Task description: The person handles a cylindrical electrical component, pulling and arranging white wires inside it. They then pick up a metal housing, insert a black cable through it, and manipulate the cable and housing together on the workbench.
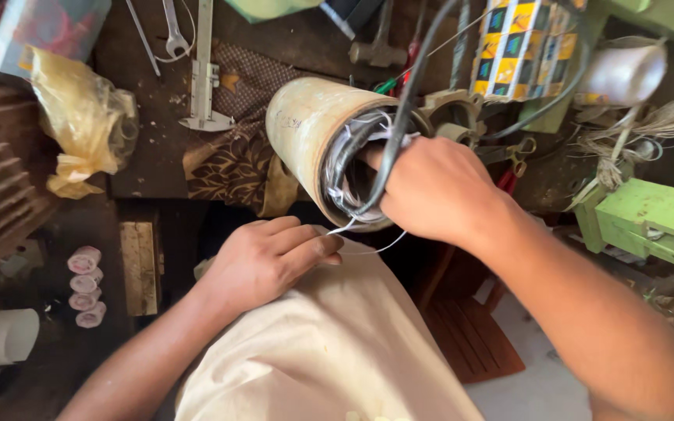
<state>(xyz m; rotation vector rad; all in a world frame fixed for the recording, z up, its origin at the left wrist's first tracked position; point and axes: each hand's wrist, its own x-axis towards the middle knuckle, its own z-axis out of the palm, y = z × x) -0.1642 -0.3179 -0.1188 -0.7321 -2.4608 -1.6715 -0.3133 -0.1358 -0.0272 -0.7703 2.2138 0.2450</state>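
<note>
Lying on its side at the edge of a cluttered dark workbench (313, 39), open end toward the camera: a cream-coloured metal cylinder (310, 125), its mouth packed with wire windings (345, 168) and white sleeving. Pressed against that mouth, the right hand (438, 191), fingers curled inward among the windings; how tightly closed, impossible to tell, since the fingertips are hidden. Running from the mouth over that hand and away to the upper right, a black cable (399, 109). Just below the cylinder, the left hand (267, 261), resting on a lap covered in pale cloth (329, 351), fingers nearly closed, pinching a thin white thread (352, 226) that leads up to the cylinder's rim. Left of the cylinder, a caliper (204, 74) on patterned brown fabric (232, 156); farther left, a crumpled yellow plastic bag (83, 117). Right of the cylinder, small scissors (516, 152) and a green machine part (649, 218).
</note>
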